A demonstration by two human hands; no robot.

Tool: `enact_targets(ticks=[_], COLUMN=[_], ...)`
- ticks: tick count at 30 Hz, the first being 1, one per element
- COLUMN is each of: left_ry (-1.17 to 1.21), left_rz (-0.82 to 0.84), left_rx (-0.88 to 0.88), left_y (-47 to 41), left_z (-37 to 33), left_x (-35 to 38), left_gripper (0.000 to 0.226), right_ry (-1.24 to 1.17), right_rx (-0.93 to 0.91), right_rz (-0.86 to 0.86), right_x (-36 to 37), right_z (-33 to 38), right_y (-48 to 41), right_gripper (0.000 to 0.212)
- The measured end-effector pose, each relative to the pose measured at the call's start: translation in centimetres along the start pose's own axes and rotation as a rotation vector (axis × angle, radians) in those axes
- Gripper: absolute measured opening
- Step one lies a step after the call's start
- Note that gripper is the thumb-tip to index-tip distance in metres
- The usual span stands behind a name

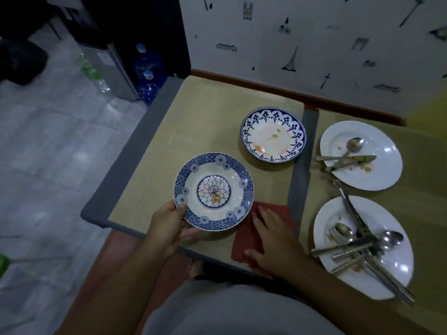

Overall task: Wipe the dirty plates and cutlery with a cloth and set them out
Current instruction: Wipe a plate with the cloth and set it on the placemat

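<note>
The left hand [169, 226] grasps the patterned blue plate [214, 192] at its near rim, with the thumb on top and the other fingers under the plate, probably so that the dirty inside stays free for wiping. A small brownish spot sits in the middle of this plate. The right hand [271, 243] lies flat on the red cloth [243, 238] with its fingers straight and spread. It grasps nothing yet, and I think it is about to gather the cloth. The cloth lies on the surface [205, 117] near the front edge, just beside the held plate, so it is easy to reach. A second blue plate [273, 135] with orange stains waits further back. To the right, well apart from the hands, the far white plate [382, 139] carries a spoon [355, 142] and a knife [350, 158], and the near white plate [377, 213] carries a heap of cutlery [362, 247]. The left fingers under the plate are hidden. I cannot tell if that plate is lifted or rests on the surface. The plate rim and the right hand cover part of the cloth. The heap is too tangled to count its pieces, and the dim light hides finer dirt.
</note>
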State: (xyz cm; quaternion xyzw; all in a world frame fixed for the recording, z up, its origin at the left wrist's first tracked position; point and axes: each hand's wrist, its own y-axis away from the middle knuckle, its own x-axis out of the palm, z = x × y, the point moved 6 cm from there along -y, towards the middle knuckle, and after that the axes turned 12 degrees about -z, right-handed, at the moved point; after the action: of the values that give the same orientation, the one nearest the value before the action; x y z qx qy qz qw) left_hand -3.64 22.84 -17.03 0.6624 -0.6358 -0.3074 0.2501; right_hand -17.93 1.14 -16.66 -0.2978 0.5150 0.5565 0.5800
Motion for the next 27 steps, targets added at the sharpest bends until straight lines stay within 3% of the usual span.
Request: enact_targets(ticks=[3, 8, 11, 13, 16, 19, 22, 27], left_ry=[0.01, -0.008, -0.019, -0.013, 0.012, 0.023, 0.004, -0.028], left_rz=[0.024, 0.053, 0.053, 0.046, 0.046, 0.065, 0.119, 0.154], left_rx=[-0.022, -0.038, -0.034, -0.035, -0.034, -0.022, 0.011, 0.084], left_y=[-0.5, -0.9, -0.9, -0.7, -0.4, 0.2, 1.2, 3.1], left_z=[0.4, 0.9, 0.9, 0.7, 0.5, 0.4, 0.1, -0.2], left_x=[-0.2, -0.4, -0.4, -0.3, -0.1, 0.4, 1.5, 2.8], left_gripper=[0.02, 0.022, 0.023, 0.024, 0.024, 0.023, 0.022, 0.024], right_ry=[0.067, -0.009, -0.124, -0.315, -0.439, -0.417, -0.354, -0.057], right_rx=[-0.023, -0.066, -0.013, 0.128, 0.314, 0.205, 0.014, -0.028], right_rz=[-0.032, -0.296, -0.361, -0.376, -0.575, -0.669, -0.568, -0.105], right_x=[0.4, -0.7, -1.9, -3.3, -7.4, -11.1, -12.3, -7.7], right_z=[0.2, 0.0, -0.4, -1.3, -2.7, -0.8, 3.3, 6.1], right_y=[0.2, 0.2, -0.8, -1.0, -0.2, -1.1, -3.9, -6.6], right_gripper=[0.1, 0.049, 0.032, 0.032, 0.038, 0.035, 0.035, 0.054])
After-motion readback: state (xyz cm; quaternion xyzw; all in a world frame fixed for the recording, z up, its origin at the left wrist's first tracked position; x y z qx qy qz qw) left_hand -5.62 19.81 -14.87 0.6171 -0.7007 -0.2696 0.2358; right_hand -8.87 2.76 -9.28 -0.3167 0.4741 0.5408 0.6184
